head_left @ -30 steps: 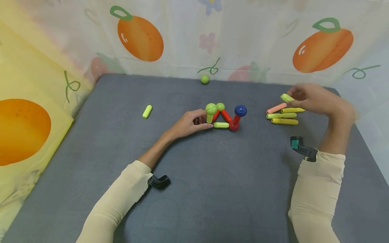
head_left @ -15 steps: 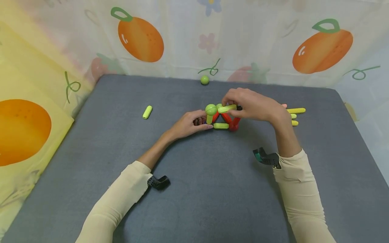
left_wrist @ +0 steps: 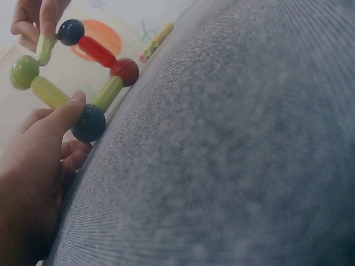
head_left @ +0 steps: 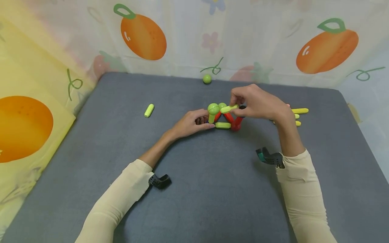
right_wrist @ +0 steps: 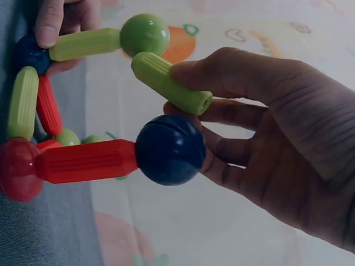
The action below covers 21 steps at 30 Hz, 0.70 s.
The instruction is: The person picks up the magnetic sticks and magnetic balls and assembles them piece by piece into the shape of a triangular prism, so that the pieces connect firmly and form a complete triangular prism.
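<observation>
A structure of coloured balls and magnetic rods stands mid-table. My left hand (head_left: pixel 194 122) grips the dark blue ball (left_wrist: pixel 89 123) at its lower left corner. From there an upright yellow-green rod (right_wrist: pixel 86 44) carries a green ball (right_wrist: pixel 145 35). On the right, a red rod (right_wrist: pixel 89 160) rises from a red ball (right_wrist: pixel 21 169) and bears another blue ball (right_wrist: pixel 171 149). My right hand (head_left: pixel 258 103) pinches a loose yellow-green rod (right_wrist: pixel 172 83) between thumb and fingers. One end of it is right at the green ball, while the other lies above the upper blue ball.
Several yellow, green and pink rods (head_left: pixel 300 110) lie right of the structure, partly hidden by my right wrist. A single yellow-green rod (head_left: pixel 149 110) lies to the left. Near the back edge sits a loose green ball (head_left: pixel 207 79). A fruit-printed curtain (head_left: pixel 182 37) hangs behind the table.
My right hand has lifted a yellow-green rod from the pile at right and brought it left to the top of the structure. My left hand has stayed on the lower blue ball.
</observation>
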Tool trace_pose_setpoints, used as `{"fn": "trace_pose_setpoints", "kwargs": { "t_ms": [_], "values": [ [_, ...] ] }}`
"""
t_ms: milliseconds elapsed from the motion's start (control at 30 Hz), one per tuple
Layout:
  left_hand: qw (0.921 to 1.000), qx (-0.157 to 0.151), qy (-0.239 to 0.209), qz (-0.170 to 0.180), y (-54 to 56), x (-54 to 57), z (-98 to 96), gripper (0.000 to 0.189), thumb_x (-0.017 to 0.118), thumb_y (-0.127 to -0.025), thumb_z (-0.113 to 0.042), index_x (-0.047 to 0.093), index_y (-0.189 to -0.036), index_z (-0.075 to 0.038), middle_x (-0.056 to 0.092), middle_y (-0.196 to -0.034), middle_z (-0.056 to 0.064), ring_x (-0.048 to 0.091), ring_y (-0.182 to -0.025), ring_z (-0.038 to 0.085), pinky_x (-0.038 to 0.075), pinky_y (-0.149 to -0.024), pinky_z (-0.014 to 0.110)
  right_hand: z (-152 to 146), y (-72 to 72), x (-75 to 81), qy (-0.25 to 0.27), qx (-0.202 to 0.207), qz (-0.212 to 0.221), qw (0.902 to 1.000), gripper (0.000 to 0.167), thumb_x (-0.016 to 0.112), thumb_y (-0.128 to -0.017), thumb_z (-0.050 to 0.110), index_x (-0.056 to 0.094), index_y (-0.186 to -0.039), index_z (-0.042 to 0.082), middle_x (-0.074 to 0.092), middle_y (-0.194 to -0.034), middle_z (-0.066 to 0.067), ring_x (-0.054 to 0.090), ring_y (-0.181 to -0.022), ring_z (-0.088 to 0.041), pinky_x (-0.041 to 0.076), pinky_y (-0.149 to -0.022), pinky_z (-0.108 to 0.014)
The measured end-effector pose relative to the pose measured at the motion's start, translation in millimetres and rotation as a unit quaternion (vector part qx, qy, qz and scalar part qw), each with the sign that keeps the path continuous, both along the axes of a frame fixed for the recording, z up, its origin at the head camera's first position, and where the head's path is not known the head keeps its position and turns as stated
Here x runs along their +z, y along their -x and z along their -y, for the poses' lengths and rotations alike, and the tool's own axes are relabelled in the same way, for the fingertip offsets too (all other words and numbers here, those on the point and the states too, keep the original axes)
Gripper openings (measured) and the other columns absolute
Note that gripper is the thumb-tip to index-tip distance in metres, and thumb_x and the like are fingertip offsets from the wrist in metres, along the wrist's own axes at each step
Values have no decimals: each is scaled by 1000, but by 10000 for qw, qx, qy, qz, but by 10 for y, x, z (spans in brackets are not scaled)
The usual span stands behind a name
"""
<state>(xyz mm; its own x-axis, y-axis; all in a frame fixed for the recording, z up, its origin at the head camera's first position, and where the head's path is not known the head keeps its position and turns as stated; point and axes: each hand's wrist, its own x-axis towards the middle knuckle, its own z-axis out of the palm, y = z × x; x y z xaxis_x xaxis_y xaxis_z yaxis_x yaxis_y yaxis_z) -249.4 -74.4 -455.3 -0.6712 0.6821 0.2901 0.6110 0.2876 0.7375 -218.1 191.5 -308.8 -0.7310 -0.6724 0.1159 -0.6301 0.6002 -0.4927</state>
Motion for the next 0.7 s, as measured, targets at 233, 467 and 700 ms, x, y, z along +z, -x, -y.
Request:
{"fn": "trace_pose_setpoints", "kwargs": {
  "t_ms": [233, 467, 700],
  "values": [
    [10000, -29, 11, -18, 1, 17, -11, 19, 77, -97, -18, 59, -93, -11, 53, -81, 3, 47, -67, 14, 39, -68, 26, -26, 38, -37, 185, 188, -140, 9996, 24, 66, -82, -7, 57, -73, 13, 65, -79, 5, 53, -68, -8, 43, -67, -25],
    [10000, -30, -10, -25, 3, 35, -11, 19, 77, -97, -18, 59, -95, -11, 53, -81, 4, 47, -68, 14, 39, -69, 26, -29, 63, -47, -218, 219, -100, 9995, 23, 67, -86, -6, 58, -75, 13, 63, -79, 2, 54, -72, -10, 43, -70, -25],
    [10000, -15, -24, -36, 1, 13, -3, 20, 78, -96, -19, 59, -93, -11, 52, -81, 3, 46, -68, 13, 39, -68, 26, -65, 45, 1, -532, 133, 332, 9979, 21, 78, -91, 4, 61, -82, 14, 62, -82, 1, 58, -81, -14, 49, -82, -33]
  ]
}}
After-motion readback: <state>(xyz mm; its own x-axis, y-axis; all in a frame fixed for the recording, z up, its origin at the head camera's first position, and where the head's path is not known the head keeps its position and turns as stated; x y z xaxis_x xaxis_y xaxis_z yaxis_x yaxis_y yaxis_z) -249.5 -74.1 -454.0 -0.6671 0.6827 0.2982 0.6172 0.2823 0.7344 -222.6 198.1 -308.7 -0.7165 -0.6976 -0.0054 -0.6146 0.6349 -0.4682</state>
